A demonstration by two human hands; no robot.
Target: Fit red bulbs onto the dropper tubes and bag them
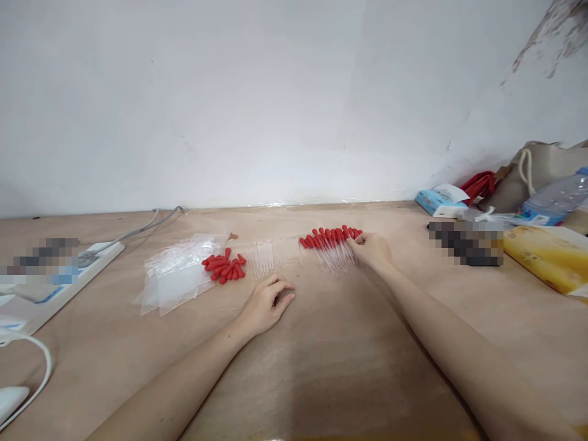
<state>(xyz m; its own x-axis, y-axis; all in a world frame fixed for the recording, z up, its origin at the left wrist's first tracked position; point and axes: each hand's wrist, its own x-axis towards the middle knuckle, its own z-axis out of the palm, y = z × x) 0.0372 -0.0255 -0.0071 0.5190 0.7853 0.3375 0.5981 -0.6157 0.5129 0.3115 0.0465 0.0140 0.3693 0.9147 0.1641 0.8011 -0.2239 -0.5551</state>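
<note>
A row of droppers with red rubber bulbs and clear thin tubes lies on the brown tabletop. My right hand is at the row's right end, thumb and fingers pinched on a dropper, most of which they hide. Left of the row lie several clear glass tubes without bulbs. A pile of loose red rubber bulbs sits farther left, beside clear plastic zip bags. My left hand rests on the table just in front of the bare tubes, fingers loosely curled, thumb apart, holding nothing.
At the left are a white power strip with a grey cable and a white cord. On the right lie a blue tissue pack, a plastic bottle, a yellow package and a blurred dark object. A white wall stands behind.
</note>
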